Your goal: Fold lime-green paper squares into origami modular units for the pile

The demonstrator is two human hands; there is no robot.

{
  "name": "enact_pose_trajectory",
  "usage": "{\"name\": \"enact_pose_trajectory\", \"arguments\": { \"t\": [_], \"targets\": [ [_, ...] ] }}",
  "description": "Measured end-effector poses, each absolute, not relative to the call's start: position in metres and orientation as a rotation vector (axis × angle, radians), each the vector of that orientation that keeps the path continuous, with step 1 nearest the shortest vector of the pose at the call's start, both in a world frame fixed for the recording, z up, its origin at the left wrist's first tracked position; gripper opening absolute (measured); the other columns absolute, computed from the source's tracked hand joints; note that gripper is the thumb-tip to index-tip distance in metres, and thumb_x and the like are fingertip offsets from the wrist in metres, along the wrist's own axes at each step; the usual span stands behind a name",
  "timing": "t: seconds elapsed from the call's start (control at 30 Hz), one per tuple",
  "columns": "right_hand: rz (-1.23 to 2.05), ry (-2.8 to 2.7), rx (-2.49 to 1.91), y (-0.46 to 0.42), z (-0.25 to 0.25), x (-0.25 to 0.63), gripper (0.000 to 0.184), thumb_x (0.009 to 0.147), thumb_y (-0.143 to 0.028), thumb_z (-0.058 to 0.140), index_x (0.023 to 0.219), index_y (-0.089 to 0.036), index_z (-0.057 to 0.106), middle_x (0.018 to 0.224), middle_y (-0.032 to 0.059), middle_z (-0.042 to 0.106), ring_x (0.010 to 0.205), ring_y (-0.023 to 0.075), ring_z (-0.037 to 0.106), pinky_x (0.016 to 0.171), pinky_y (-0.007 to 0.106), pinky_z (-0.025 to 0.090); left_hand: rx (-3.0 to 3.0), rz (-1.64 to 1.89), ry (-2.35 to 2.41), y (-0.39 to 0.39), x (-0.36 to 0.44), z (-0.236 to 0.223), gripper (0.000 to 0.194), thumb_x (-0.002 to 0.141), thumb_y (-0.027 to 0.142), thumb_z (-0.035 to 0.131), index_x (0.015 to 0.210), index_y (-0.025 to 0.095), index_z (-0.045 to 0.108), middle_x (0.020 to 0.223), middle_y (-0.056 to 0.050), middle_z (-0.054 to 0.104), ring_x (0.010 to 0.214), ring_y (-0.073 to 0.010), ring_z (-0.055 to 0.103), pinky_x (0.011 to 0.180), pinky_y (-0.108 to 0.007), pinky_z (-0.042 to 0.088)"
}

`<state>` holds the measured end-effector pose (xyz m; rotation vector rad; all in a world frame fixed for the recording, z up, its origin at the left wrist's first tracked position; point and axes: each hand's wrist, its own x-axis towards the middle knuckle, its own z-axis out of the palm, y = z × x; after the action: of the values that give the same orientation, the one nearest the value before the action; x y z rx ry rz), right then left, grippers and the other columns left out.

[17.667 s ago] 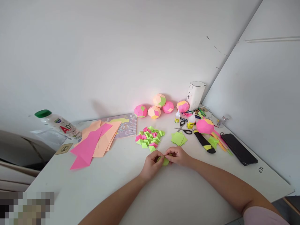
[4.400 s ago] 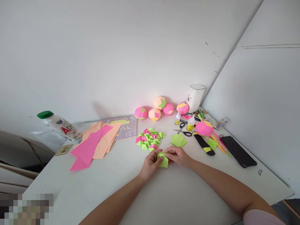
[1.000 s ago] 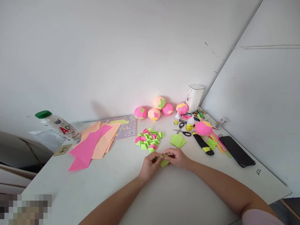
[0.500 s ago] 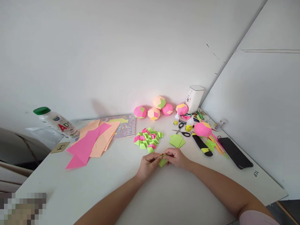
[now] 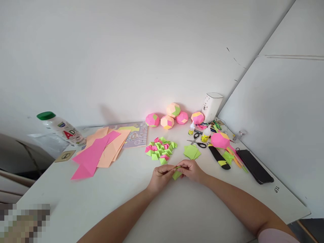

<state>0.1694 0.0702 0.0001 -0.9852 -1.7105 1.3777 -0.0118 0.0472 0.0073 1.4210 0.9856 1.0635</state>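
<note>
A small piece of green paper (image 5: 177, 174) is pinched between both hands near the middle of the table. My left hand (image 5: 161, 176) grips its left side with thumb and fingertips. On the other side my right hand (image 5: 191, 170) holds its upper right edge, covering part of it. Just beyond my left hand lies a pile of folded green and pink paper pieces (image 5: 160, 150). Flat green paper squares (image 5: 191, 152) rest a little beyond my right hand.
Scissors (image 5: 199, 144), a glue bottle (image 5: 205, 135), a box cutter (image 5: 218, 157) and a phone (image 5: 254, 166) lie to the right. Faceted paper balls (image 5: 167, 122) stand along the wall. Pink paper (image 5: 95, 153) and a white bottle (image 5: 62, 130) with a green cap are at left.
Both hands keep the green paper in nearly the same place, with little visible finger movement. My view has shifted very slightly.
</note>
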Motion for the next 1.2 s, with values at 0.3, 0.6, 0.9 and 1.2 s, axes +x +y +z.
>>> {"name": "enact_pose_trajectory", "arguments": {
  "t": [0.3, 0.6, 0.9, 1.2],
  "targets": [
    [1.392, -1.671, -0.982, 0.071, -0.001, 0.17, 0.025, 0.076, -0.038, 0.063, 0.084, -0.015, 0.065, 0.065, 0.0012, 0.064, 0.049, 0.0115, 0.06, 0.046, 0.024, 0.053, 1.385, 1.059, 0.953, 0.049, -0.012, 0.005, 0.02, 0.078, 0.03, 0.06, 0.088, 0.019, 0.074, 0.08, -0.006, 0.07, 0.076, -0.0183, 0.061, 0.069, -0.027, 0.048],
    [1.404, -1.622, -1.035, 0.073, -0.001, 0.17, 0.026, 0.072, -0.04, 0.066, 0.08, -0.015, 0.067, 0.057, -0.0002, 0.061, 0.045, 0.0121, 0.059, 0.043, 0.024, 0.05, 1.274, 1.081, 0.946, 0.048, -0.009, 0.002, 0.019, 0.076, 0.033, 0.061, 0.08, 0.017, 0.07, 0.08, -0.006, 0.069, 0.076, -0.0186, 0.062, 0.069, -0.029, 0.049],
    [1.402, -1.729, -1.018, 0.07, 0.004, 0.169, 0.027, 0.077, -0.043, 0.06, 0.075, -0.016, 0.058, 0.059, -0.0011, 0.057, 0.049, 0.0112, 0.056, 0.049, 0.026, 0.051, 1.338, 1.069, 1.073, 0.049, -0.008, -0.003, 0.023, 0.073, 0.035, 0.062, 0.065, 0.016, 0.052, 0.067, 0.001, 0.053, 0.057, -0.0095, 0.048, 0.053, -0.021, 0.039],
    [1.396, -1.791, -1.014, 0.069, 0.006, 0.171, 0.029, 0.08, -0.045, 0.055, 0.076, -0.016, 0.051, 0.059, -0.0014, 0.055, 0.05, 0.0123, 0.059, 0.047, 0.023, 0.048, 1.442, 1.006, 1.186, 0.046, -0.007, 0.005, 0.04, 0.073, 0.046, 0.058, 0.052, 0.018, 0.037, 0.049, 0.007, 0.033, 0.046, -0.0068, 0.028, 0.044, -0.02, 0.024]
  ]
}}
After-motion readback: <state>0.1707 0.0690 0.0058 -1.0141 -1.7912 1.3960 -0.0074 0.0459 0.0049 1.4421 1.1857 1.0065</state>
